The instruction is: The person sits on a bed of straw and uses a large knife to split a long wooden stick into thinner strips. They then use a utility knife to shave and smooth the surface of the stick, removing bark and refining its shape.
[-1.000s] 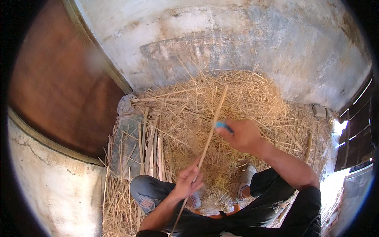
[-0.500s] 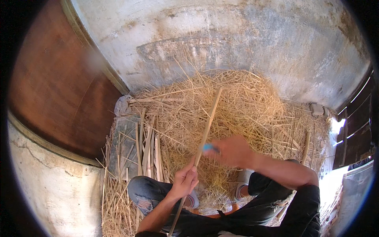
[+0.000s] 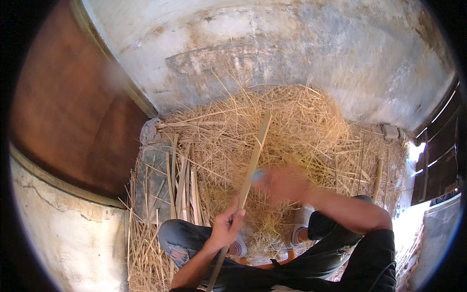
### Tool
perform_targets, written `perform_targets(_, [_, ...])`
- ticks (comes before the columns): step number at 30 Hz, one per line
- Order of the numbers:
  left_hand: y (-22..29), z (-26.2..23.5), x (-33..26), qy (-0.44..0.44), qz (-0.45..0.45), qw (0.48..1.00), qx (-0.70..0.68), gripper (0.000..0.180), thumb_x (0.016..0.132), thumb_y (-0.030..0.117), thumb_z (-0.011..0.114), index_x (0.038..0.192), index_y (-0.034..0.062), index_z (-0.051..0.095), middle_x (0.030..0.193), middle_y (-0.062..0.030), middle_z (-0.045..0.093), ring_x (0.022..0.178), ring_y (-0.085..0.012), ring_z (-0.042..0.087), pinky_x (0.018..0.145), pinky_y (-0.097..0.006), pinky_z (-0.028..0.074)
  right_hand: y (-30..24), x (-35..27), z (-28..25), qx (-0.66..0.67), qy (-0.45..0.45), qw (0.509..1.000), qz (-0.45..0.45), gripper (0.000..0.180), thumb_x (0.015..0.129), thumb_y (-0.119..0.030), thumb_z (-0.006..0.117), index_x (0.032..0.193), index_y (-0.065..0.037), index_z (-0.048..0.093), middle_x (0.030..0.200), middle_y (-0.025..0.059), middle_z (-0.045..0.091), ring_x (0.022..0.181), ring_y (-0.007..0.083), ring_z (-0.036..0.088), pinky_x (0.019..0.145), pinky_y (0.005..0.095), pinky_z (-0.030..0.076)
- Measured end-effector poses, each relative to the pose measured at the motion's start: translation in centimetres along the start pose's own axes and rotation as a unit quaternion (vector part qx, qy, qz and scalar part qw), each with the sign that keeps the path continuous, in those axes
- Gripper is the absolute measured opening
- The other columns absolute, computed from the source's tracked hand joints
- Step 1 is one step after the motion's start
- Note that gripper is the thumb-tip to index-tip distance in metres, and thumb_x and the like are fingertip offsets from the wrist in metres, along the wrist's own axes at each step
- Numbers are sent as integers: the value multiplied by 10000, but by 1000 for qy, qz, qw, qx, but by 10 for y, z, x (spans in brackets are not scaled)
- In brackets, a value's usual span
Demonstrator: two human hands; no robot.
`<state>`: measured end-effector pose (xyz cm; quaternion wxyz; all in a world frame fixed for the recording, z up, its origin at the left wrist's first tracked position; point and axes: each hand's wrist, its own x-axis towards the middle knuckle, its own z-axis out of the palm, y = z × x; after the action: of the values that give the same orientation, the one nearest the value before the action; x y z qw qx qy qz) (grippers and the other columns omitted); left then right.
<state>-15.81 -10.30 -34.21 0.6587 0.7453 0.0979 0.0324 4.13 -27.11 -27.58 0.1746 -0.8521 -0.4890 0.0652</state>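
A long, pale bamboo strip (image 3: 256,155) slants up and away from my lap, its wider face showing. My left hand (image 3: 226,228) is closed around its lower part, and the lower end runs down past my left knee. Beside the strip's middle, my right hand (image 3: 288,185) is curled and smeared by motion. It holds a small blue tool (image 3: 259,175), close to the strip's right edge. The tool's kind is too blurred to make out, and I cannot tell whether it touches the strip.
A heap of thin shavings (image 3: 296,117) spreads before me against the stained wall (image 3: 292,53). Several cut strips (image 3: 182,182) lie at left on a grey slab (image 3: 153,160). A brown panel (image 3: 73,107) stands farther left. Dark slats (image 3: 438,146) are at right.
The bamboo strip has turned a little, showing a wider face, and its tip has shifted slightly down and left. My right hand remains beside it, more blurred than before.
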Motion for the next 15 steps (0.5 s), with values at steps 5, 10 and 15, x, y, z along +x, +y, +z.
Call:
perform_targets(5, [21,6,6,-14,-29,996,-81,514,1052,142,519,1535,45,372,695,91,407,559,-2,377,496,-190,317,44,22,-22,-27,144,988,50,465,933,-539,614,793,-96,615,577,124,593,534,354,623,510,478,477])
perform_targets(10, [16,-1,3,-41,-20,987,-157,508,1061,138,497,1537,32,357,664,81,361,530,-4,346,480,-204,306,30,17,-22,28,148,988,24,454,930,-513,633,772,-89,606,551,132,563,525,366,606,496,471,462])
perform_targets(15, [16,1,1,-45,-28,989,-141,511,1061,122,492,1541,27,344,661,71,364,531,-7,350,484,-210,316,36,15,-18,38,153,987,9,442,922,-492,652,755,-84,615,572,137,581,534,361,610,494,467,458])
